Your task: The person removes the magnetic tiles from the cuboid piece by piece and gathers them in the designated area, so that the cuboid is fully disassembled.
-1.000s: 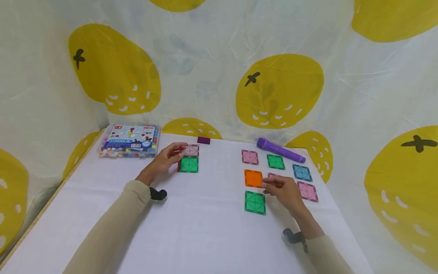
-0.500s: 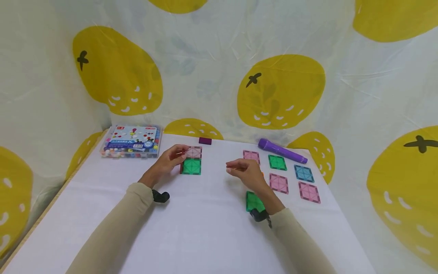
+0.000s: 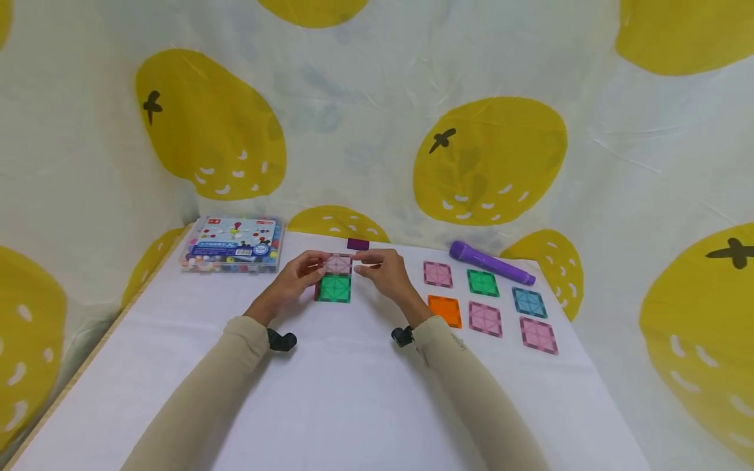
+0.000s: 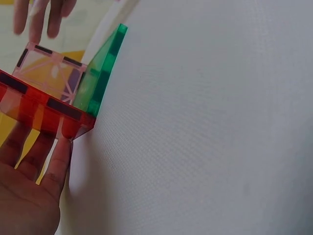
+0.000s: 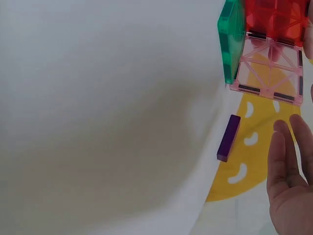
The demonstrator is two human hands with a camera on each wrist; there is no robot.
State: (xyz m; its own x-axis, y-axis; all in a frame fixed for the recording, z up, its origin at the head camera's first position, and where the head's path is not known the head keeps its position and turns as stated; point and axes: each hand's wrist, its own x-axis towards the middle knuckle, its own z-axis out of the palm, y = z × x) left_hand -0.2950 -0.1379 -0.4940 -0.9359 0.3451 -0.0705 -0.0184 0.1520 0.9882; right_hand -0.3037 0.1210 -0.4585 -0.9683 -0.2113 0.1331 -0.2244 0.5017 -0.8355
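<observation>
right hand (image 3: 385,273) moved from loose tiles to pink tile (image 3: 338,263).

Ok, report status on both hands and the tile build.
Left hand holds the red tile of the tile build. Right hand open, fingers by the pink tile. Green tile in front. Purple block lies just behind.

both sleeved arms reach up the middle of the frame; the left hand (image 3: 292,276) has curled fingers pinching, the right hand (image 3: 384,273) has relaxed, straight fingers.
</observation>
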